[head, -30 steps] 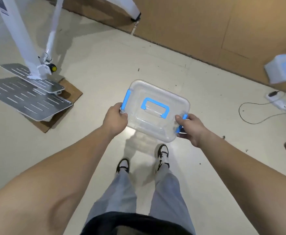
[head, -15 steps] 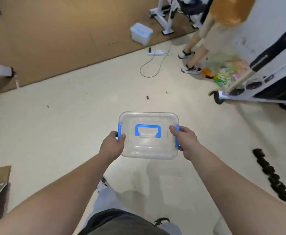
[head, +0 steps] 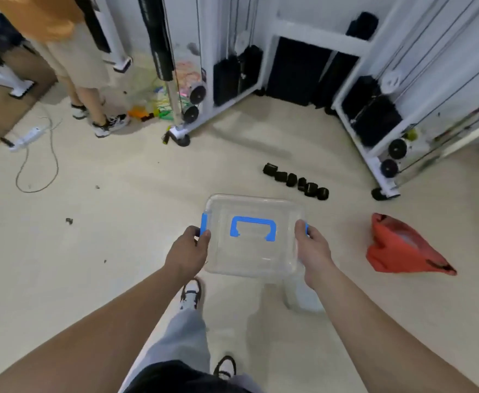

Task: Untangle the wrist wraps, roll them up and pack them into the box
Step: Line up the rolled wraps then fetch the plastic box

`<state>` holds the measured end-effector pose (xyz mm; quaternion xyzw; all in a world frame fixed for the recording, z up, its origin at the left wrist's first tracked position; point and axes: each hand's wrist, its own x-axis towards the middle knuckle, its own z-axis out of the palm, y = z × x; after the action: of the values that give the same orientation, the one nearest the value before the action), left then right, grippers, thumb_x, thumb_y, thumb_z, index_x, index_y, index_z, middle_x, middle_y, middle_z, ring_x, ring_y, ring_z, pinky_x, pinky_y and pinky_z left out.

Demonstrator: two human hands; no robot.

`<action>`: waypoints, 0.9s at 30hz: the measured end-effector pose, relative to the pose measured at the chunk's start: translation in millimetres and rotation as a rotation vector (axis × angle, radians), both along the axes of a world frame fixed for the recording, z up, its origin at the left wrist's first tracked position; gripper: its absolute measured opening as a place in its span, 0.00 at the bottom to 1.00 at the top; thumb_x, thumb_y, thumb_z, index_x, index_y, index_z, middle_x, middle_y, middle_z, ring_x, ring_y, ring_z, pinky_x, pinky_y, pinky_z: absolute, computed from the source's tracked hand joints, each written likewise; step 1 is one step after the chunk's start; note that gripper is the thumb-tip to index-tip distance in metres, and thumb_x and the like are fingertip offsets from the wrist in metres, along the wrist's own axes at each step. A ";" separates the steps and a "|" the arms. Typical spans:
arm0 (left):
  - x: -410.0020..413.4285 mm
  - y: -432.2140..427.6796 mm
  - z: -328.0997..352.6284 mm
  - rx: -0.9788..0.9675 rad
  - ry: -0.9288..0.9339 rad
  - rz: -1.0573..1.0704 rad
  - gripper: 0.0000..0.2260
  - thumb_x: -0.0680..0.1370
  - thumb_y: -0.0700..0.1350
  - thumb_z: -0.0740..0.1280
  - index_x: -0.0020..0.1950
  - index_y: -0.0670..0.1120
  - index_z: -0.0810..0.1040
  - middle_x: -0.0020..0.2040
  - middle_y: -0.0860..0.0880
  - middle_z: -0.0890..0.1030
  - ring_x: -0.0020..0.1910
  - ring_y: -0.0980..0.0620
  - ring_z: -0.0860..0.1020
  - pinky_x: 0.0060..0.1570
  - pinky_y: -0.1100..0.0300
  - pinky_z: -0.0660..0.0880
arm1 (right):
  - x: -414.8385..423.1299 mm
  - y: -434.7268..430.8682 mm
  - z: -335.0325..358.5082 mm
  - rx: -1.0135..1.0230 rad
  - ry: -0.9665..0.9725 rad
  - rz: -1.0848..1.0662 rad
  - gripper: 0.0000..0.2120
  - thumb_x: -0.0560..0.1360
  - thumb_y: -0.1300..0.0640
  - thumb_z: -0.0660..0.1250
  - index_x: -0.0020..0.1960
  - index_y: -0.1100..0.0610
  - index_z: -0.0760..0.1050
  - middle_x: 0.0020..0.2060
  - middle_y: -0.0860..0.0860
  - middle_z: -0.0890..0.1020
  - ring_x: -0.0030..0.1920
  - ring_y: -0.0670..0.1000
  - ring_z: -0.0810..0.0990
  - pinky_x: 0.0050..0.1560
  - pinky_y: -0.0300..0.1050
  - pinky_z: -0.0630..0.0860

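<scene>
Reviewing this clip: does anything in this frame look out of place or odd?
Nothing damaged or spilled. The rolled wraps lie in a row on the floor, not in the box, which the left hand and right hand hold, lid on. A red bag lies slumped at the right.

One box (head: 253, 256); beyond it, a row of six rolled wrist wraps (head: 296, 181), perhaps seven as they blur together; right of the box, one red bag (head: 402, 248).

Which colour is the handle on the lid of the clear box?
Blue, like the side latches; the handle of the box shows in the head view.
</scene>
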<state>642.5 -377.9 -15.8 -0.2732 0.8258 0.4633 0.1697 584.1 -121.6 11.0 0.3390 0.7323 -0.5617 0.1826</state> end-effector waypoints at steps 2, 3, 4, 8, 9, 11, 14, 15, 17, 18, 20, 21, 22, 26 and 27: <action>-46.6 25.9 -2.9 -0.017 0.012 -0.093 0.14 0.87 0.57 0.58 0.62 0.47 0.74 0.45 0.49 0.83 0.45 0.48 0.82 0.49 0.52 0.76 | -20.9 30.6 -2.9 0.005 0.012 -0.096 0.17 0.83 0.37 0.63 0.63 0.47 0.78 0.59 0.47 0.80 0.55 0.51 0.77 0.59 0.48 0.71; -70.5 39.7 -5.5 -0.015 0.017 -0.140 0.15 0.87 0.57 0.58 0.62 0.48 0.74 0.46 0.47 0.84 0.46 0.46 0.82 0.50 0.52 0.76 | -31.7 45.4 -5.7 0.007 0.021 -0.144 0.18 0.84 0.38 0.63 0.64 0.49 0.78 0.59 0.48 0.79 0.56 0.52 0.75 0.59 0.47 0.70; -93.7 55.3 -8.7 -0.015 0.020 -0.191 0.15 0.87 0.57 0.57 0.62 0.48 0.74 0.47 0.47 0.84 0.48 0.45 0.83 0.50 0.51 0.77 | -41.2 61.1 -9.6 0.009 0.029 -0.198 0.18 0.84 0.39 0.62 0.65 0.50 0.77 0.60 0.47 0.78 0.57 0.52 0.74 0.59 0.47 0.69; -169.0 136.0 -13.1 -0.010 0.032 -0.396 0.15 0.87 0.56 0.57 0.60 0.47 0.74 0.46 0.45 0.84 0.44 0.45 0.81 0.45 0.52 0.75 | -64.9 124.2 -3.1 0.097 0.068 -0.435 0.12 0.85 0.42 0.61 0.57 0.49 0.77 0.52 0.49 0.78 0.52 0.54 0.75 0.51 0.45 0.71; -183.0 157.4 -12.1 -0.014 0.037 -0.444 0.15 0.87 0.56 0.57 0.60 0.46 0.74 0.45 0.45 0.83 0.42 0.45 0.80 0.43 0.53 0.74 | -68.0 142.4 -1.8 0.120 0.074 -0.487 0.12 0.85 0.43 0.61 0.52 0.50 0.77 0.48 0.50 0.78 0.48 0.55 0.74 0.47 0.45 0.71; -208.3 199.7 -8.5 -0.022 0.034 -0.515 0.15 0.88 0.55 0.56 0.57 0.45 0.74 0.44 0.46 0.81 0.40 0.47 0.77 0.39 0.55 0.71 | -72.0 180.7 2.9 0.124 0.070 -0.565 0.15 0.85 0.42 0.59 0.54 0.51 0.78 0.47 0.51 0.79 0.46 0.54 0.75 0.48 0.46 0.74; -239.4 260.6 -9.7 -0.001 0.020 -0.567 0.18 0.88 0.54 0.55 0.54 0.41 0.75 0.46 0.44 0.81 0.42 0.45 0.77 0.42 0.53 0.73 | -76.7 245.2 1.2 0.033 0.047 -0.638 0.21 0.85 0.40 0.57 0.56 0.54 0.80 0.42 0.51 0.77 0.40 0.53 0.73 0.42 0.45 0.72; -247.8 281.4 -11.0 0.001 0.011 -0.580 0.19 0.88 0.54 0.55 0.53 0.41 0.75 0.46 0.43 0.82 0.43 0.44 0.79 0.45 0.52 0.74 | -79.1 267.3 -1.6 0.028 0.045 -0.651 0.22 0.84 0.39 0.56 0.54 0.55 0.79 0.42 0.52 0.76 0.39 0.53 0.72 0.40 0.44 0.70; -264.1 323.2 -16.7 0.031 0.002 -0.563 0.18 0.88 0.53 0.54 0.51 0.41 0.76 0.46 0.42 0.82 0.47 0.40 0.81 0.48 0.50 0.77 | -88.0 308.1 -7.5 0.034 0.058 -0.689 0.22 0.85 0.40 0.55 0.50 0.56 0.77 0.41 0.54 0.75 0.38 0.54 0.72 0.39 0.45 0.69; -270.7 343.1 -19.6 0.062 -0.006 -0.522 0.18 0.87 0.52 0.54 0.49 0.43 0.75 0.45 0.43 0.82 0.48 0.38 0.82 0.47 0.50 0.77 | -93.9 328.0 -10.3 0.038 0.060 -0.700 0.23 0.85 0.40 0.55 0.49 0.57 0.77 0.40 0.53 0.75 0.38 0.53 0.72 0.40 0.45 0.69; -283.2 378.1 -22.2 0.107 -0.024 -0.424 0.17 0.86 0.51 0.53 0.46 0.44 0.74 0.43 0.44 0.81 0.50 0.36 0.84 0.45 0.51 0.76 | -109.3 365.0 -15.0 0.017 0.055 -0.691 0.22 0.84 0.40 0.55 0.47 0.55 0.77 0.41 0.53 0.77 0.38 0.54 0.73 0.41 0.46 0.71; -288.0 391.8 -22.4 0.113 -0.035 -0.385 0.17 0.86 0.51 0.53 0.47 0.43 0.75 0.43 0.44 0.81 0.50 0.35 0.84 0.45 0.51 0.77 | -116.8 380.2 -16.1 -0.005 0.043 -0.670 0.22 0.84 0.39 0.55 0.48 0.54 0.77 0.43 0.53 0.78 0.40 0.54 0.75 0.44 0.47 0.74; -291.4 402.6 -22.5 0.120 -0.052 -0.346 0.18 0.86 0.52 0.53 0.48 0.42 0.75 0.43 0.43 0.81 0.48 0.36 0.84 0.46 0.49 0.78 | -124.1 393.2 -16.2 -0.021 0.028 -0.653 0.21 0.84 0.39 0.55 0.49 0.53 0.78 0.45 0.54 0.80 0.43 0.55 0.77 0.48 0.50 0.76; -316.2 430.7 -16.5 0.137 -0.085 -0.250 0.14 0.85 0.47 0.54 0.47 0.42 0.75 0.45 0.38 0.83 0.41 0.42 0.81 0.42 0.51 0.77 | -159.6 435.6 -23.7 -0.055 -0.052 -0.625 0.21 0.86 0.40 0.54 0.59 0.54 0.77 0.52 0.53 0.83 0.51 0.59 0.82 0.55 0.54 0.80; -326.4 432.4 -16.7 0.137 -0.087 -0.224 0.12 0.84 0.45 0.55 0.47 0.43 0.75 0.46 0.38 0.82 0.41 0.43 0.80 0.40 0.51 0.76 | -170.4 442.4 -28.3 -0.069 -0.067 -0.620 0.22 0.86 0.39 0.55 0.61 0.55 0.78 0.53 0.55 0.84 0.50 0.59 0.83 0.54 0.55 0.80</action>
<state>316.1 54.4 -32.5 -0.1868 0.8095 0.4843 0.2743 413.6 320.8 -17.3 0.5581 0.5681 -0.6036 0.0379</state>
